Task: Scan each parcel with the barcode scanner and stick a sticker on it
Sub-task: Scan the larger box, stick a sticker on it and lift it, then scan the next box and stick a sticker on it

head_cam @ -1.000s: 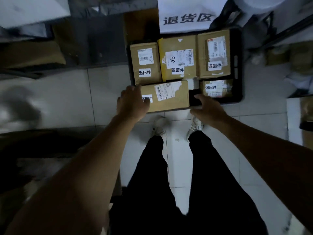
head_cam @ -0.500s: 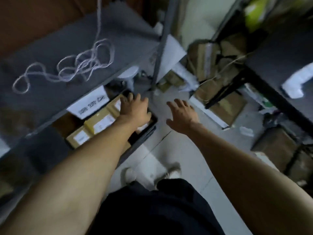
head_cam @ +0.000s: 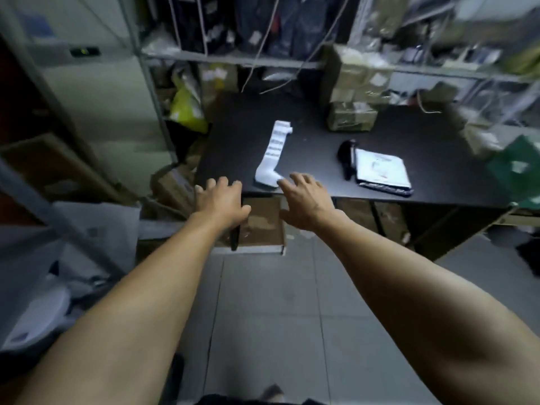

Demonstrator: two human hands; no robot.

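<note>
A black table (head_cam: pixel 306 147) stands ahead. On it lies a white strip of stickers (head_cam: pixel 273 154), a black barcode scanner (head_cam: pixel 346 157) and, right beside the scanner, a flat white parcel (head_cam: pixel 381 171). Brown cardboard parcels (head_cam: pixel 352 92) are stacked at the table's far side. My left hand (head_cam: pixel 220 201) hovers at the table's near left corner with fingers spread and holds nothing. My right hand (head_cam: pixel 304 198) reaches over the front edge just below the sticker strip, fingers relaxed and empty.
Metal shelving (head_cam: pixel 233 58) crowded with bags and boxes stands behind the table. A yellow bag (head_cam: pixel 187 108) sits at its left. Cardboard boxes (head_cam: pixel 261 226) lie under the table. A green box (head_cam: pixel 517 171) is at the right. Grey tiled floor (head_cam: pixel 271 311) lies in front.
The view has swung from the tray of returned parcels on the floor to the black table. Both empty hands have left the tray and now reach toward the table's front edge.
</note>
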